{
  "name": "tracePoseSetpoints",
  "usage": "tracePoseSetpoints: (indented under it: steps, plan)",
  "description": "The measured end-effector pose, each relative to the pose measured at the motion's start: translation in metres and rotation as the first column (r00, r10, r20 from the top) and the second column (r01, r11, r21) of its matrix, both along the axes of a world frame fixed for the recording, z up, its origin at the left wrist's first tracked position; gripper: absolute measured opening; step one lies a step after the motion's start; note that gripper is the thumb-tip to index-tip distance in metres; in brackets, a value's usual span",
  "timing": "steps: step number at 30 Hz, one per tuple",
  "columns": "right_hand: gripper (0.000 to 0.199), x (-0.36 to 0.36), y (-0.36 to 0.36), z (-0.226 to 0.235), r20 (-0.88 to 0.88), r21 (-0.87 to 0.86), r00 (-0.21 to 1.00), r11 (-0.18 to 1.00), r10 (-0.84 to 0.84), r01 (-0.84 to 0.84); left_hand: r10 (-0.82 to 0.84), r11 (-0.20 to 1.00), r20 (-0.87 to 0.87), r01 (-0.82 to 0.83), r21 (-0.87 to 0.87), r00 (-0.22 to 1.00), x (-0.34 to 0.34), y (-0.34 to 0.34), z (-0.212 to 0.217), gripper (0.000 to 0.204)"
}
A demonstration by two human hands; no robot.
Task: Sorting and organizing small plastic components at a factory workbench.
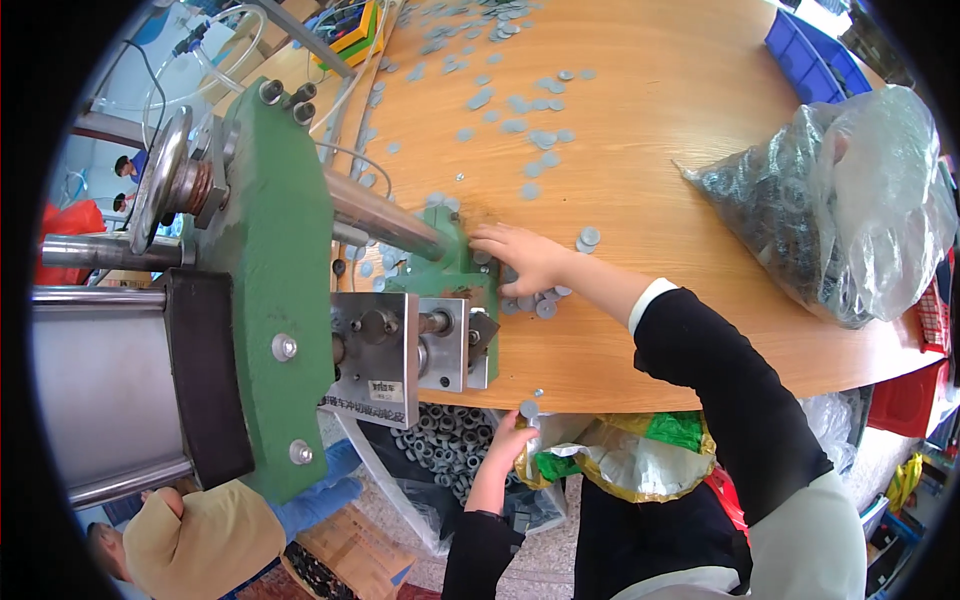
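My left hand (498,452) is closed at the table's front edge, with a small grey round piece (528,408) at its fingertips. Beside it, the gold-rimmed mouth of a plastic bag (640,462) spreads across my lap. My right hand (522,258) reaches over the tabletop to the base of a green press (455,250). Its fingers are stretched and the thumb stands apart, over a small cluster of grey discs (545,309). Part of that cluster is hidden under the palm. The press's metal tooling block (375,335) lies between my two hands, to their left.
More grey discs (543,138) lie scattered over the wooden table (660,130). A clear bag full of dark parts (800,200) and a blue bin (815,55) stand at the right. Below the press is a crate of grey ring-shaped parts (445,445). Another person (205,540) is at lower left.
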State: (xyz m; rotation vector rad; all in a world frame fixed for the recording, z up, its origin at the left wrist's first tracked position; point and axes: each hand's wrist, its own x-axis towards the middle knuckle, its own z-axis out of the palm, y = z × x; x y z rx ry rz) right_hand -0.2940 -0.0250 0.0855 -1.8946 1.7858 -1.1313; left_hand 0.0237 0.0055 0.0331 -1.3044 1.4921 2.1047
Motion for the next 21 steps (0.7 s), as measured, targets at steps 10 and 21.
tracePoseSetpoints:
  steps: [10,21]
  plan:
    - [0.054,0.003,0.043,0.004,-0.084,0.027,0.992,0.995,0.095,-0.093,0.001,0.998,-0.025,-0.002,-0.056,1.0,0.006,-0.01,0.014,0.054]
    - [0.065,0.048,0.052,0.028,-0.236,0.176,0.954,0.957,-0.186,0.23,-0.046,0.999,-0.186,0.044,-0.016,0.981,-0.014,0.004,0.019,0.063]
